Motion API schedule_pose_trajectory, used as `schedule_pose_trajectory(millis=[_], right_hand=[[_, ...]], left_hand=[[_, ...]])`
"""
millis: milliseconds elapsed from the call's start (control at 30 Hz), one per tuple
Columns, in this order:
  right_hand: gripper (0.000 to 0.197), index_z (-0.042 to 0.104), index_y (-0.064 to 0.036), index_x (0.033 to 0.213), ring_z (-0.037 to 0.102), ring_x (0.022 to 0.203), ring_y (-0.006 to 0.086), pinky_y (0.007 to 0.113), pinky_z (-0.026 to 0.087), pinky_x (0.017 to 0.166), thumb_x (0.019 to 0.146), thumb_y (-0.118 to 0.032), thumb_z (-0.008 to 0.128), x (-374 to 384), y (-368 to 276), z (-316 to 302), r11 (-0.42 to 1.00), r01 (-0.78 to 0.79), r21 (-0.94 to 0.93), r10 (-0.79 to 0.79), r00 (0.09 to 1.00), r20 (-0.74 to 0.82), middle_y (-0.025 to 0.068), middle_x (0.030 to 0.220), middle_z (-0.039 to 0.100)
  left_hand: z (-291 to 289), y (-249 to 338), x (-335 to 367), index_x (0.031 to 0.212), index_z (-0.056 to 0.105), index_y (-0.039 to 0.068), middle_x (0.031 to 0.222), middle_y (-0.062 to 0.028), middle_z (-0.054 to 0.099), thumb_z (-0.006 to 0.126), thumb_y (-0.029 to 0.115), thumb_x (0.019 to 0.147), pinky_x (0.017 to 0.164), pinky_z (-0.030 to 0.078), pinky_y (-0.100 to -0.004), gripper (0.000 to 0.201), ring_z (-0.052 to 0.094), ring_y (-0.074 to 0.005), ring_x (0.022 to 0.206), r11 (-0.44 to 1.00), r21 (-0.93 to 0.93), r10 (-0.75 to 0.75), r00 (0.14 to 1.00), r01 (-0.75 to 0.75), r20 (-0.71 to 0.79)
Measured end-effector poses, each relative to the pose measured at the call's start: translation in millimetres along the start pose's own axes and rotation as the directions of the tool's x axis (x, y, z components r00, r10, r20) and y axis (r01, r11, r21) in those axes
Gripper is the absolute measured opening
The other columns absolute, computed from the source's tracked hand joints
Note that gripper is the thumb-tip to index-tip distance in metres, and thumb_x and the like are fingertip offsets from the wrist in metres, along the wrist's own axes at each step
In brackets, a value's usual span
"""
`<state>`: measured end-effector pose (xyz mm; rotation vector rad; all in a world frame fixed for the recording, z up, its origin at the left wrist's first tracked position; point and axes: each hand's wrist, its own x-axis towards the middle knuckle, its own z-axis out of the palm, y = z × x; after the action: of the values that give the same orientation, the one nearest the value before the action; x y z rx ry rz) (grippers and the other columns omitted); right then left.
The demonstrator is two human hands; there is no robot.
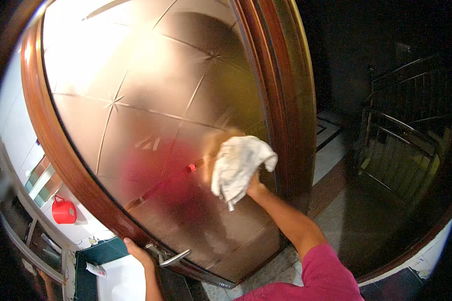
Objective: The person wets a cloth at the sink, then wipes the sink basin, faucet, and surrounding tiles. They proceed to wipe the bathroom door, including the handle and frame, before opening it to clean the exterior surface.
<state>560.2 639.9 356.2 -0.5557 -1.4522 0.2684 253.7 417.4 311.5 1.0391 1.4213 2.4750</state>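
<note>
A door [70, 128] with a brown wooden frame and a frosted, bronze-tinted panel [150, 118] stands in front of me, tilted in the view. My right hand [256, 186] presses a white, smudged cloth [241, 165] against the panel, near its right side. The cloth covers most of the fingers. Low on the left, my left hand [138, 252] grips the edge of the door beside a silver lever handle [175, 257]; some of its fingers are out of sight. A blurred pink reflection shows in the panel.
Left of the door, a red mug-shaped container [64, 210] hangs on a white tiled wall. Below it is a white basin [120, 281] in a dark green surround, with a white bottle [96, 270] on its edge. At right, a metal stair railing [399, 133] stands in a dark hallway.
</note>
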Motion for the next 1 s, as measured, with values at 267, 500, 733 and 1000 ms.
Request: schedule_pose_trajectory(millis=[267,500,733,1000], right_hand=[[0.047,0.035,-0.0060,0.131,0.035,0.123,0.0253,0.035,0.024,0.105,0.089,-0.025,0.045,-14,55,-90,0.781,0.271,-0.562,-0.315,0.949,0.021,0.0093,0.130,0.041],[0.053,0.036,0.0000,0.130,0.048,0.110,0.0280,0.037,0.038,0.095,0.085,-0.025,0.051,125,-17,-83,-0.365,0.322,-0.874,-0.473,0.744,0.472,0.0165,0.122,0.047],[0.067,0.036,-0.0058,0.132,0.053,0.106,0.0326,0.039,0.039,0.092,0.076,-0.032,0.062,416,-94,-81,0.344,0.587,-0.732,-0.857,0.515,0.010,0.0192,0.116,0.054],[0.061,0.032,-0.0043,0.134,0.044,0.116,0.0340,0.040,0.030,0.100,0.082,-0.027,0.056,460,-103,-76,0.606,0.727,-0.322,-0.761,0.648,0.028,0.0219,0.124,0.047]], left_hand=[[3,6,-3,0.119,0.044,-0.007,0.114,-0.0133,0.050,0.037,0.049,0.092,0.092,0.036,-0.0355,0.062,0.048,-0.0265,0.101,0.999,-0.054,0.003,0.996,-0.008,-0.093],[0,20,-13,0.120,0.043,-0.006,0.114,-0.0122,0.050,0.034,0.049,0.093,0.091,0.036,-0.0349,0.062,0.048,-0.0256,0.101,0.995,-0.074,-0.068,0.996,0.064,-0.059],[-16,-14,-7,0.122,0.042,0.000,0.106,-0.0101,0.050,0.036,0.053,0.090,0.084,0.038,-0.0362,0.062,0.047,-0.0238,0.091,0.986,-0.136,-0.122,0.975,0.098,-0.185],[-20,-2,-23,0.126,0.039,0.000,0.117,-0.0095,0.046,0.035,0.056,0.089,0.092,0.034,-0.0344,0.067,0.044,-0.0241,0.102,0.982,-0.135,-0.145,0.988,0.136,-0.058]])
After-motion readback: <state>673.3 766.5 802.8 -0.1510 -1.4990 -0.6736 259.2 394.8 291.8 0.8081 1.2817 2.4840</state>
